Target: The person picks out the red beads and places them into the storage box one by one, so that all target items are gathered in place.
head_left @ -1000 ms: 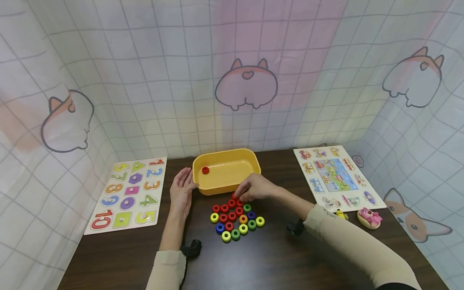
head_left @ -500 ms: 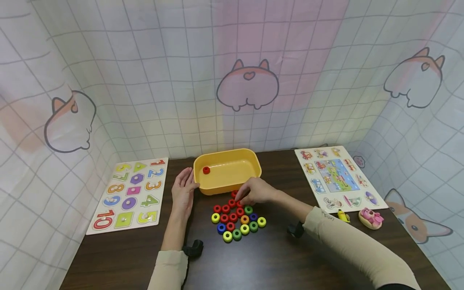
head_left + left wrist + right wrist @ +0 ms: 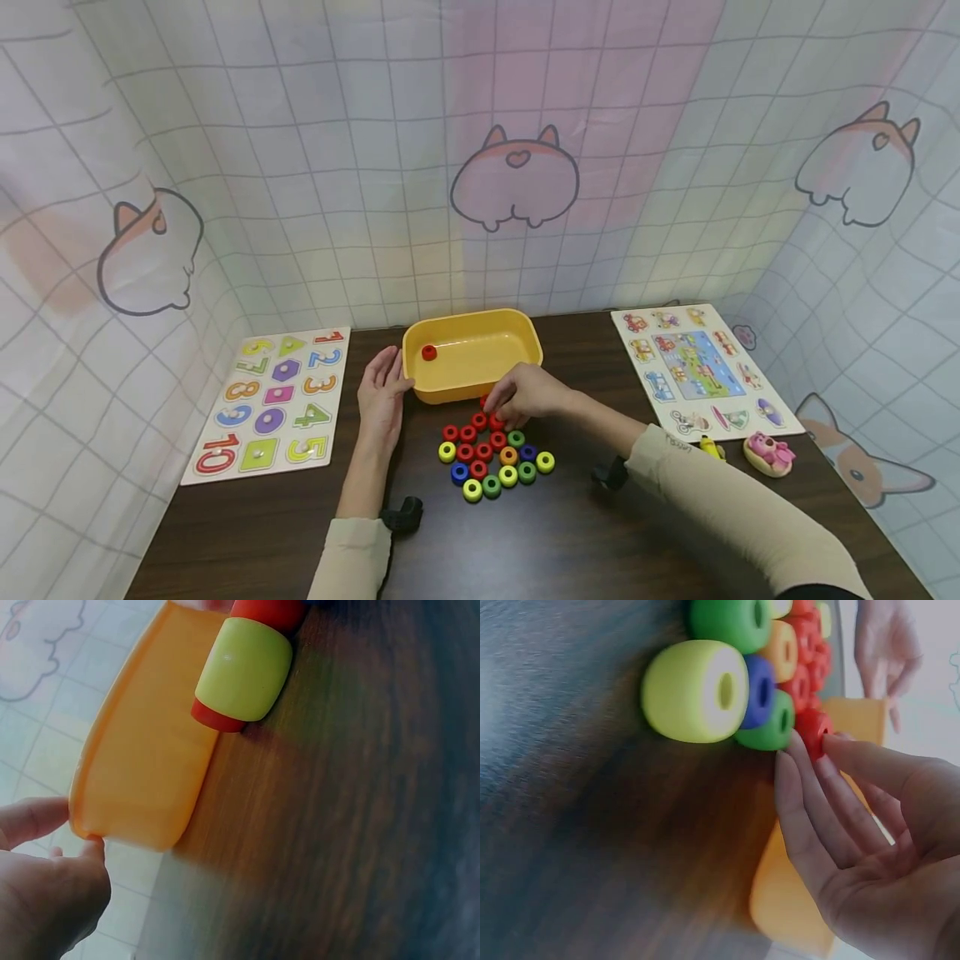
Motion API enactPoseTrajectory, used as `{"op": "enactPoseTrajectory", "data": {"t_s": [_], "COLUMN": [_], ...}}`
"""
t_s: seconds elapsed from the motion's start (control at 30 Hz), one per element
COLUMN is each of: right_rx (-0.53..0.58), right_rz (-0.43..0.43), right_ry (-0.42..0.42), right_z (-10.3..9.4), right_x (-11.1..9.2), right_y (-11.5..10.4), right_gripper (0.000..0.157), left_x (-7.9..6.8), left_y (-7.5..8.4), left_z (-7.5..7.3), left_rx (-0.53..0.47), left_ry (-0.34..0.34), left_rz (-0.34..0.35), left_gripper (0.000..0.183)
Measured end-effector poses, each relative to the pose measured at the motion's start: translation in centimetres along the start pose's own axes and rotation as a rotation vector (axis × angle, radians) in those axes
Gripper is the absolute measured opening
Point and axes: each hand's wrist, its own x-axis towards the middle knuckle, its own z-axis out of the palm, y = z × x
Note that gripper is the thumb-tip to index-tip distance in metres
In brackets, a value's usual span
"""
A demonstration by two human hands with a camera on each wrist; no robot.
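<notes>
A pale puzzle board [image 3: 290, 410] of coloured numbers and shapes lies on the bench [image 3: 517, 554] at left; a vehicle-picture board [image 3: 701, 371] lies at right. Near its closer edge sit a small yellow toy [image 3: 711, 449] and a pink bear figure [image 3: 770, 455]. Behind hangs a checked curtain [image 3: 322, 200] printed with corgis.

In front of the tray [image 3: 480, 358], the right hand [image 3: 532, 393] partly hides red beads [image 3: 496, 423]; the surface [image 3: 540, 533] is cut off at its near end.
</notes>
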Motion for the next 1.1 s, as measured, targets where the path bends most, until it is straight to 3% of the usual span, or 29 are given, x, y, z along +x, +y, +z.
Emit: {"op": "enactPoseTrajectory", "data": {"t_s": [0.33,0.7,0.9,1.1], "right_rx": [0.141,0.187,0.207,0.161], "right_rz": [-0.014,0.09,0.139,0.164], "right_ry": [-0.062,0.0,0.055,0.109], "right_z": [-2.7,-6.1,-6.2,-4.6], "right_x": [0.9,6.0,9.2,12.2], "right_y": [-3.8,-7.1,-7.0,-6.1], "right_gripper": [0.02,0.023,0.028,0.03], "left_x": [0.0,-0.1,0.1,0.0], "left_y": [0.2,0.2,-0.1,-0.1], "left_z": [-0.1,-0.1,0.0,-0.2], "left_rx": [-0.002,-0.037,-0.036,-0.018], "left_ry": [-0.023,-0.029,-0.03,-0.065], "left_rz": [0.006,-0.012,-0.008,0.017], "left_gripper": [0.07,0.072,0.071,0.07]}}
